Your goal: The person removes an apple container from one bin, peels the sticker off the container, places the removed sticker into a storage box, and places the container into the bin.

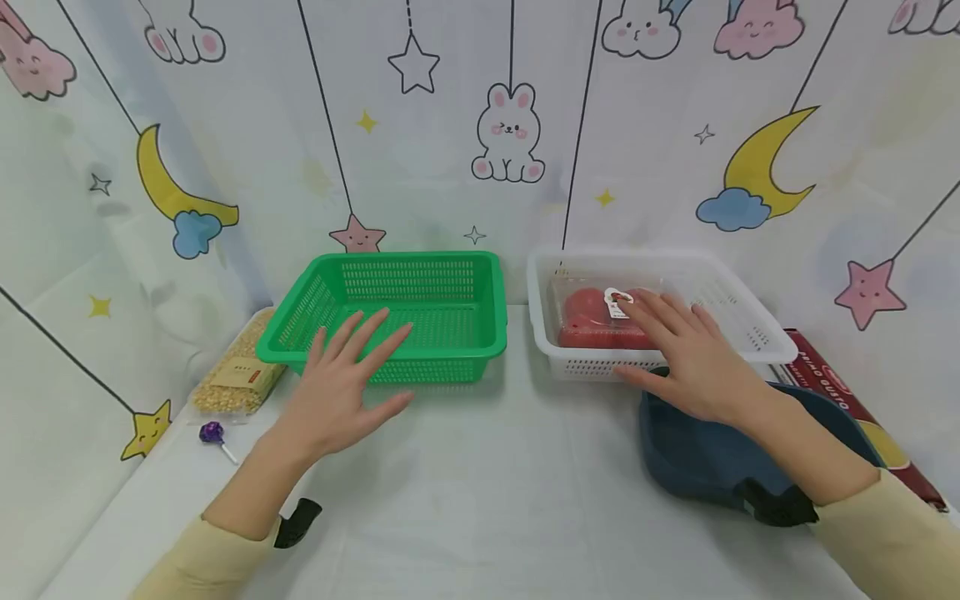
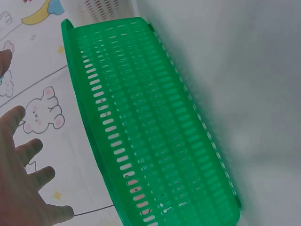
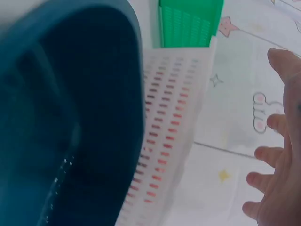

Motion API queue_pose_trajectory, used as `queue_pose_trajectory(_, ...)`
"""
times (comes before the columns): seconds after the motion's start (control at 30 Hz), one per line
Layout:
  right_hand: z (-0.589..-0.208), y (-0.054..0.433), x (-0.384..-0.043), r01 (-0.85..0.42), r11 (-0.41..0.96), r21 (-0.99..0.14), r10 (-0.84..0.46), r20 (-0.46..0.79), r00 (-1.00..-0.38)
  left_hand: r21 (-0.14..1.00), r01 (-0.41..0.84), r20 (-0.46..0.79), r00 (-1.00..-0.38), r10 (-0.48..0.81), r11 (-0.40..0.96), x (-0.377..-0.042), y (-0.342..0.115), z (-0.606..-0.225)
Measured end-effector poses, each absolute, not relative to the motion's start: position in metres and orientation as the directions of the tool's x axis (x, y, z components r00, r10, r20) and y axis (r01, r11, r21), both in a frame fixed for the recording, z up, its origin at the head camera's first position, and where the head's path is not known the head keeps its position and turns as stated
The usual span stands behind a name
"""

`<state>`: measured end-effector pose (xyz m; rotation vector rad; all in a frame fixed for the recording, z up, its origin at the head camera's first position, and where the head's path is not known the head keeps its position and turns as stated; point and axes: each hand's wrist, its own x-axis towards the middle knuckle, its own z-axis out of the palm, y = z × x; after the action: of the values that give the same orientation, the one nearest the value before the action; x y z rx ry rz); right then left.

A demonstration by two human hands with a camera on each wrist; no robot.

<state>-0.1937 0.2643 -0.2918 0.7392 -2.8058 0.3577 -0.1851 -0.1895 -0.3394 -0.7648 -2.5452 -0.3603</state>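
Fingers spread, my left hand (image 1: 337, 400) hovers at the front left of a green plastic basket (image 1: 491, 350) and holds nothing. The left wrist view shows the basket's slotted side (image 2: 155, 127) beside the splayed fingers. My right hand (image 1: 690, 362), also spread and holding nothing, is over the front of a white plastic basket (image 1: 555, 360). Inside that basket lies a clear pack of red tomatoes (image 1: 588, 321) with a white label, partly covered by the fingers in the head view. A dark blue basin (image 1: 705, 458) sits below the right wrist.
A bag of yellow kernels (image 1: 238, 375) lies left of the green basket. In front of it is a purple-wrapped lollipop (image 1: 213, 433). A long dark red package (image 1: 840, 387) lies at the far right, behind the basin. A patterned cloth (image 1: 450, 167) hangs behind the baskets.
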Motion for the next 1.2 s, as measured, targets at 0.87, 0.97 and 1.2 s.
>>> queue_pose_trajectory(0.87, -0.272, 0.324, -0.252, -0.208, 0.884, -0.418, -0.178, 0.108, -0.978, 0.461, 0.608, 0.545, -0.769, 0.335, 0.646, -0.224, -0.103, -0.341)
queue_pose_trajectory(0.97, -0.270, 0.328, -0.257, -0.161, 0.871, -0.465, -0.159, 0.044, -0.986, 0.521, 0.604, 0.538, -0.781, 0.316, 0.603, -0.225, -0.091, -0.340)
queue_pose_trajectory(1.2, -0.270, 0.342, -0.267, -0.018, 0.837, -0.547, -0.108, -0.134, -0.985, 0.634, 0.599, 0.536, -0.796, 0.281, 0.488, -0.226, -0.062, -0.341)
